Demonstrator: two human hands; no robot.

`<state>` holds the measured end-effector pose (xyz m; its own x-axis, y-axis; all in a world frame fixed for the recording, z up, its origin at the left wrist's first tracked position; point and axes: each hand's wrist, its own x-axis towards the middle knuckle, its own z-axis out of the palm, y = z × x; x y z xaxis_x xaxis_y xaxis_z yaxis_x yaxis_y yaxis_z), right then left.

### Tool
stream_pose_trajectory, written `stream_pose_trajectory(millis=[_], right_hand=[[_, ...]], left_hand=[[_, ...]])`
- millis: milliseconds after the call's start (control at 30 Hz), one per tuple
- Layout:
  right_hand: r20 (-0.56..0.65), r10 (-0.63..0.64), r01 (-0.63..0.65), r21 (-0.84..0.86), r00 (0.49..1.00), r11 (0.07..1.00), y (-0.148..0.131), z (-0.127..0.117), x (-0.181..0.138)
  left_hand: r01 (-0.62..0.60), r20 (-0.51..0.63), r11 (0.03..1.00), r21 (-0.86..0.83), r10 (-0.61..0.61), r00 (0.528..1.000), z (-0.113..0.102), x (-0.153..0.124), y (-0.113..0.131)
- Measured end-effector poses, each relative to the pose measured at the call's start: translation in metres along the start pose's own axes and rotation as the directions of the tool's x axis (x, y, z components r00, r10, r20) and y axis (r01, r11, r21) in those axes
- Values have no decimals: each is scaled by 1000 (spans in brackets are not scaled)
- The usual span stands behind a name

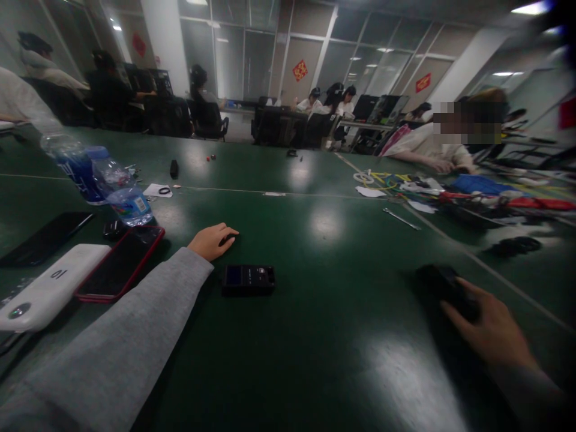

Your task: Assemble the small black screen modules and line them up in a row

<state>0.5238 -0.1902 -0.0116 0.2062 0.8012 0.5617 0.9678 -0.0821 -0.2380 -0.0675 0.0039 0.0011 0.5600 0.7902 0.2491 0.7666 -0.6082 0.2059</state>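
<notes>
Left hand (pixel 212 240) curled over a small dark object (pixel 227 239), shape unclear, right hand (pixel 488 327) fingers closed on a blurred black box (pixel 443 287), apparently lying long axis toward the far left

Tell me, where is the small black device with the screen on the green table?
In the head view, the small black device lies flat on the green table, left of centre, just below the left hand and right of the red-edged phone.

On your green table (pixel 315 336) you see, at left, two water bottles (pixel 121 192), a red-cased phone (pixel 119 264) and a white power bank (pixel 49 288); at right, a co-worker (pixel 432 150) sits behind coloured clutter (pixel 472 192).
</notes>
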Motion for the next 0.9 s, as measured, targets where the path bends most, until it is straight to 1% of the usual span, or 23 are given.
stream_pose_trajectory(millis=[33, 67, 100, 167, 233, 333, 400, 433, 500, 533, 567, 667, 700, 733, 767, 800, 833, 900], right_hand=[[49, -27, 26, 21, 998, 999, -8, 13, 13], [78, -51, 48, 46, 996, 998, -23, 27, 27], [102, -81, 73, 73, 991, 995, -44, 41, 41], [161, -161, 139, 139, 974, 980, -102, 68, 64], [164, -226, 196, 180, 960, 964, -168, 90, 78], [193, -306, 273, 178, 932, 945, -259, 111, 81], [205, -368, 331, 192, 907, 924, -303, 118, 75], [210, -407, 362, 221, 889, 906, -318, 119, 72], [205, -481, 409, 313, 852, 857, -334, 117, 65], [195, -497, 407, 367, 846, 836, -337, 115, 62], [180, -491, 384, 421, 853, 822, -338, 112, 60], [131, -397, 253, 584, 908, 771, -335, 99, 53], [115, -384, 228, 640, 916, 734, -334, 93, 49], [95, -396, 226, 691, 913, 687, -335, 87, 44], [76, -433, 244, 733, 898, 635, -337, 81, 38], [62, -487, 274, 761, 871, 587, -340, 75, 32], [63, -557, 311, 775, 828, 550, -344, 69, 25], [101, -706, 404, 760, 701, 509, -349, 60, 14]], left_hand=[[5, 2, 1000, 3, -5, 1000, 0, 0, 0], [8, 5, 1000, 5, -8, 1000, -1, 0, 1], [10, 9, 1000, 8, -10, 1000, -1, 0, 1], [13, 17, 1000, 12, -13, 1000, -2, 1, 2], [13, 18, 1000, 15, -13, 1000, -2, 1, 2], [8, 10, 1000, 15, -8, 1000, -2, 1, 2], [-1, 4, 1000, 14, 1, 1000, -2, 1, 1], [-5, 1, 1000, 15, 5, 1000, -2, 1, 2], [-10, -4, 1000, 18, 10, 1000, -2, 1, 2], [-11, -5, 1000, 22, 11, 1000, -2, 1, 2], [-10, -7, 1000, 26, 10, 1000, -2, 0, 2], [-9, -5, 999, 35, 9, 1000, -2, 0, 2], [-12, -6, 999, 34, 13, 1000, -2, 0, 2], [-16, -10, 999, 33, 16, 1000, -2, 1, 1], [-20, -14, 999, 30, 20, 1000, -1, 1, 1], [-22, -18, 999, 28, 23, 1000, 0, 1, 0], [-22, -23, 999, 26, 23, 999, 1, 1, 0], [-17, -27, 999, 27, 18, 999, 1, 1, 0]])
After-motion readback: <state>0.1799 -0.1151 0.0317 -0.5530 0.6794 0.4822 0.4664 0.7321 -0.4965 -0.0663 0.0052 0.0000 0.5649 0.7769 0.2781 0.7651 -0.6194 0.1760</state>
